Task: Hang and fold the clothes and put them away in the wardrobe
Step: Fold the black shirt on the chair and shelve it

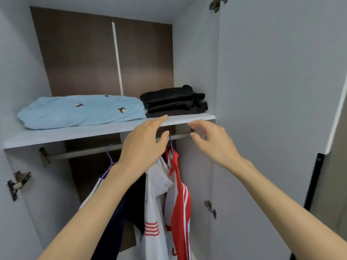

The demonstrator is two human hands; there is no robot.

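Clothes point(161, 184) are mostly stowed, so the task looks far along, with the hanging step in hand. At far left a folded light-blue cloth point(82, 111) lies on the shelf point(75, 135). Below it, the rail point(84, 152) carries a purple hanger point(109, 156) with a navy garment point(131, 199) hanging beneath.

The left hand point(144, 145) reaches up in front of the rail. Its fingers are nearly straight, their tips at the shelf's front edge, and it grips nothing. Its thumb sits just beside the hook of a blue hanger point(171, 145), and whether it touches the hook I cannot tell. Directly under that hand hang a white garment point(155, 194) and a red-and-white jacket point(180, 199), pressed close together, the jacket on the blue hanger. Above them a black folded pile point(174, 100) touches the blue cloth's right end.

The right hand point(210, 141) hovers just right of the hook, wide, its fingers loosely bent around nothing and its tips near the rail's right end. The hook appears seated. The next move likely calls for checking that seating and spacing the crowded garments along the rail. At far right the wardrobe door point(281, 109) stands swung out.
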